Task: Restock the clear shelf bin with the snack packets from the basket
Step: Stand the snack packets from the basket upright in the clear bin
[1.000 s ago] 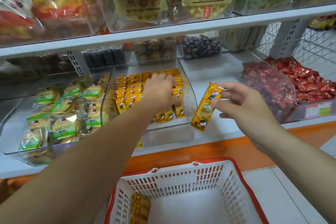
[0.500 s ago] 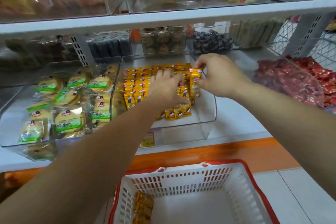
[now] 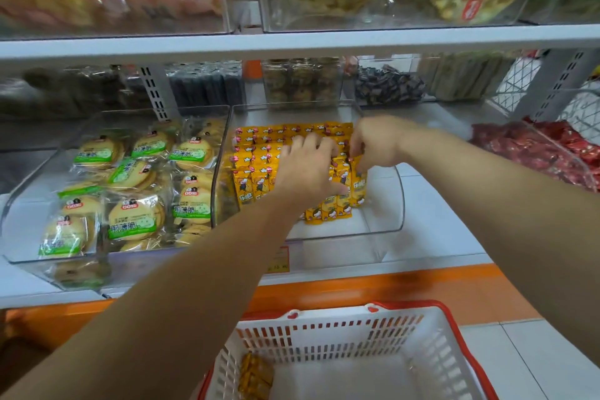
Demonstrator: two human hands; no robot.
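The clear shelf bin [image 3: 386, 221] on the middle shelf holds rows of upright yellow snack packets [image 3: 259, 153]. My left hand [image 3: 306, 169] lies flat on top of the rows, fingers spread, pressing them back. My right hand [image 3: 376, 143] pinches the top of one yellow packet [image 3: 358, 183] standing at the right end of the front row. Below, the white basket with a red rim [image 3: 357, 334] holds a few more yellow packets [image 3: 255, 373] in its left corner.
A clear bin of green-labelled round biscuits [image 3: 136, 191] stands to the left. Red wrapped sweets [image 3: 532, 153] fill a bin to the right. The upper shelf edge [image 3: 292, 42] hangs above both hands. Dark snacks and jars sit at the back.
My right hand carried the yellow packet from outside the bin's right side into the bin and lowered it into the front row. My left hand stayed on the rows.
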